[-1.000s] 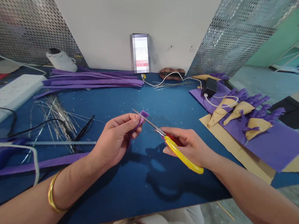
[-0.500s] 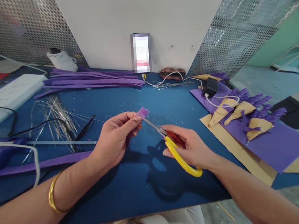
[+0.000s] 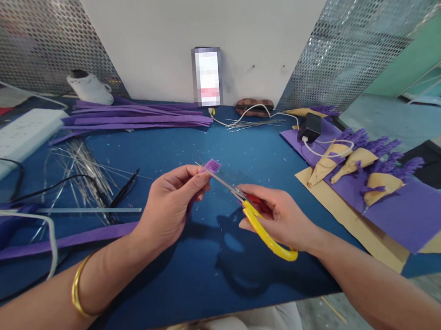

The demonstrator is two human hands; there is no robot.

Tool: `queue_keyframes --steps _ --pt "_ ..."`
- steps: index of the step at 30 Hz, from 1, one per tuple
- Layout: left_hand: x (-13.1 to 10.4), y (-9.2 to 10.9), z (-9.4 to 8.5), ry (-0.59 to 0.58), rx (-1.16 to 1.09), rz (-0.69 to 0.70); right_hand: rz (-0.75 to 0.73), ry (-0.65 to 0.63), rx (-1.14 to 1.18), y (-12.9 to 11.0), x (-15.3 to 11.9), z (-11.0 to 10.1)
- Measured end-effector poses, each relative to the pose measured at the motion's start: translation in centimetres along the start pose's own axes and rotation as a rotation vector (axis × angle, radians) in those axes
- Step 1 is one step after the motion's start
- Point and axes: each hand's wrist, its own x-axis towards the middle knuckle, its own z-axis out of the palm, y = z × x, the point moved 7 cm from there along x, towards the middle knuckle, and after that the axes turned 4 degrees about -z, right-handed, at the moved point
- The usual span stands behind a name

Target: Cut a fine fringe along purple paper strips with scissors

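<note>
Between the thumb and fingers of my left hand (image 3: pixel 174 200) is pinched a small purple paper strip (image 3: pixel 212 166), its protruding end cut into a fringe. The rest of that strip is hidden by the hand. My right hand (image 3: pixel 279 213) grips scissors (image 3: pixel 264 232) with yellow and red handles. Their blades reach up and left to the fringed end, close to my left fingertips. Another long purple strip (image 3: pixel 90 237) lies on the table beyond my left wrist.
Purple strips (image 3: pixel 139 121) lie at the back, near a phone (image 3: pixel 207 76) against the white board. Thin wires (image 3: pixel 82 168) and a power strip (image 3: pixel 20 140) are at left. Paper-wrapped purple flowers (image 3: pixel 382 187) rest on purple sheets (image 3: pixel 407 223) at right, beside a black adapter (image 3: pixel 310 127).
The scissor blades have shifted slightly at the fringed end, and a thin blade tip now shows past the paper's left side. Both hands stay in nearly the same place.
</note>
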Motion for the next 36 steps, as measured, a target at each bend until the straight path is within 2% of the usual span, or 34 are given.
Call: queue_keyframes --steps 22,36 --pt "0.06 -0.10 -0.18 0.008 -0.036 -0.038 -0.024 -0.028 -0.029 -0.24 -0.09 -0.01" --pt "0.09 -0.29 -0.30 0.001 -0.060 -0.035 -0.083 0.009 -0.166 -0.72 0.11 -0.40"
